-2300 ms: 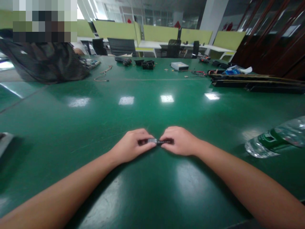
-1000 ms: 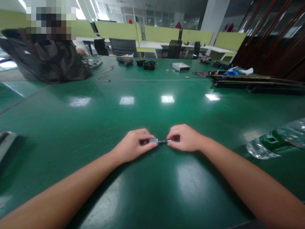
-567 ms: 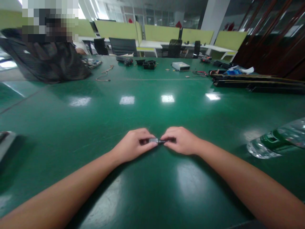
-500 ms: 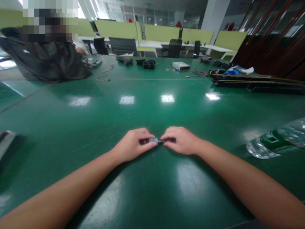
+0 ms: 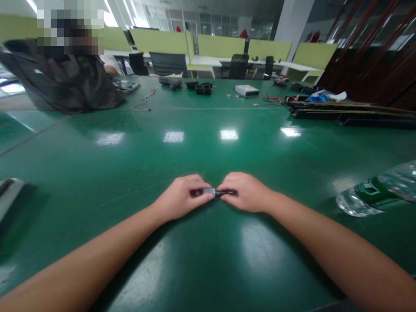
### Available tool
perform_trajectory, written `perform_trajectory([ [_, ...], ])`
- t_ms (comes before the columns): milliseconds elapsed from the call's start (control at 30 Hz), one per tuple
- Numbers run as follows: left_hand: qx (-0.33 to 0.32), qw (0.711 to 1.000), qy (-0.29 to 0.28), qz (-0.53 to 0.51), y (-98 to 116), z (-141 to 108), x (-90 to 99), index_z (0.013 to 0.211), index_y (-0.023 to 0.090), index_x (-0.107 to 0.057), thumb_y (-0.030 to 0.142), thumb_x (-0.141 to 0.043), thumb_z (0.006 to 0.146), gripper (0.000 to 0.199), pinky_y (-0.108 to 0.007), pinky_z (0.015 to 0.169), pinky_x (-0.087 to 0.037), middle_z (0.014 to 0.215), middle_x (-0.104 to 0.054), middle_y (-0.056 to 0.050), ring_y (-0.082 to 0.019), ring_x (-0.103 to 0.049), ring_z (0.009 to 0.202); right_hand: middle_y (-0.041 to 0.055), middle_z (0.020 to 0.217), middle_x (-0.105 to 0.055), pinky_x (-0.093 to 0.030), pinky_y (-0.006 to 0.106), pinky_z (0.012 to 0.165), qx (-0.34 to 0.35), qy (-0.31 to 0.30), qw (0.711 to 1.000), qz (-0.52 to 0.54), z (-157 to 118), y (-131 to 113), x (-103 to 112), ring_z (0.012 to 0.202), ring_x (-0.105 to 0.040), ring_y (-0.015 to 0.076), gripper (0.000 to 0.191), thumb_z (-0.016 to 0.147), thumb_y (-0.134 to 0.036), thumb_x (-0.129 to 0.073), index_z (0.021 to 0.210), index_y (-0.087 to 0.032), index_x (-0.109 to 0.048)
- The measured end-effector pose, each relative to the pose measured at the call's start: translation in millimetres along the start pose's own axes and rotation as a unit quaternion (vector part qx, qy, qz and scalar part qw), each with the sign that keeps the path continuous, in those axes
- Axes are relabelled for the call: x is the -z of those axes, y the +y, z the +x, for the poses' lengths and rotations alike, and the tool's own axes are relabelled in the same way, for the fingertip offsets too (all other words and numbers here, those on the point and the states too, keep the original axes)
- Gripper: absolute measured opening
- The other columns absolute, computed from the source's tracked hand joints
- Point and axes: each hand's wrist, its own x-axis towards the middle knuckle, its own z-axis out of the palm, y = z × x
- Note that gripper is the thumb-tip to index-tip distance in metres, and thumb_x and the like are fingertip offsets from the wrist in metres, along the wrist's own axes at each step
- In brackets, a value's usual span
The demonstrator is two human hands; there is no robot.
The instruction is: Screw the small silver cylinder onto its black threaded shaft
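Note:
Above the green tabletop [image 5: 195, 251], at its near middle, my two hands meet at one small slender thing. Thumb and fingers of my left hand [image 5: 178, 197] pinch its silver-grey block-like part [image 5: 209, 191]. A thin dark ribbed rod [image 5: 230, 192] runs to the right from that part, and my right hand [image 5: 248, 193] pinches it between thumb and fingers. My fingers cover both ends, and its exact kind is too small to make out. The fingertips of the two hands are close together.
A clear plastic bottle [image 5: 373, 195] with a green label lies at right. Long dark strips [image 5: 354, 116] lie behind it. A dark bag [image 5: 74, 82] stands far left; a silver box-shaped device [image 5: 246, 90] and black parts [image 5: 203, 88] lie at the back. A grey edge [image 5: 11, 193] juts in at left.
My right hand has shifted slightly left, its fingertips nearer to the silver-grey part. My left hand has stayed in place. Both grips hold.

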Motion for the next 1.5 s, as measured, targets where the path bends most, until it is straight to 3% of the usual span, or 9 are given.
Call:
perform_trajectory([
  [333,-0.002,1.0,-0.003,0.003,-2.0,-0.3,-0.3,0.103,0.023,-0.079,0.038,-0.066,0.093,0.022,-0.023,0.072,-0.05,0.089,-0.071,-0.003,-0.015,-0.066,0.079,0.0066,0.093,-0.072,-0.047,0.032,0.084,-0.008,-0.01,1.0,-0.004,-0.6,-1.4,3.9,0.089,-0.063,0.0188,0.016,0.087,-0.018,-0.065,0.101,-0.018,-0.073],
  [833,-0.002,1.0,-0.002,0.002,-0.4,0.0,0.6,0.103,0.023,-0.079,0.038,-0.065,0.093,0.023,-0.025,0.073,-0.051,0.09,-0.072,-0.004,-0.016,-0.067,0.08,0.0046,0.088,-0.073,-0.043,0.031,0.081,-0.035,-0.011,0.999,-0.026,-1.6,0.7,4.7,0.086,-0.064,0.0175,0.013,0.088,-0.029,-0.068,0.094,-0.019,-0.075],
  [1500,0.002,1.0,-0.004,-0.003,0.4,-0.4,1.4,0.104,0.023,-0.08,0.038,-0.065,0.093,0.024,-0.024,0.071,-0.051,0.089,-0.072,-0.004,-0.016,-0.067,0.078,0.0028,0.078,-0.07,-0.046,0.029,0.077,-0.029,-0.005,0.999,-0.013,-5.4,9.1,12.4,0.074,-0.062,0.0157,0.006,0.08,-0.023,-0.07,0.083,-0.018,-0.073],
])
